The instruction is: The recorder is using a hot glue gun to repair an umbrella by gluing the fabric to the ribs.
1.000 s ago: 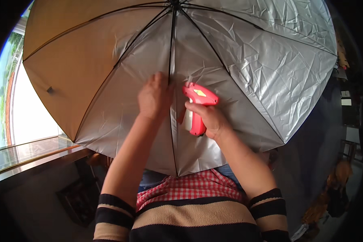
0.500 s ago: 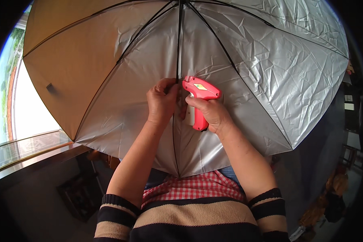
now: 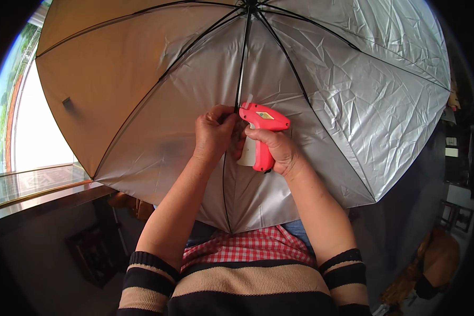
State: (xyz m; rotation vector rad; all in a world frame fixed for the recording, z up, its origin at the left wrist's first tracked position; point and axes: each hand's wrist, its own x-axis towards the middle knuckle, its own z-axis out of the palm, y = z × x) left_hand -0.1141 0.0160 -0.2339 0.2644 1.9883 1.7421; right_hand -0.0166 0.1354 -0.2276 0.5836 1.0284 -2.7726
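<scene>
An open umbrella with a silver lining spreads before me, its inner side facing me and its black ribs meeting at the hub at the top. My left hand is closed, thumb and fingertips pinching the middle rib together with the fabric beside it. In my right hand is a red and white tagging gun, gripped by its handle. The gun's front end is close to the rib, right beside my left fingertips. Whether its tip touches the fabric I cannot tell.
The canopy's near edge hangs over my red checked apron. To the left, a glass-topped ledge runs beside a bright opening. A brown bundle is at the lower right, and a dark piece of furniture stands at the lower left.
The umbrella's hub has come further into view, shifted down and slightly right. Both hands keep their grips, the gun still beside the rib.
</scene>
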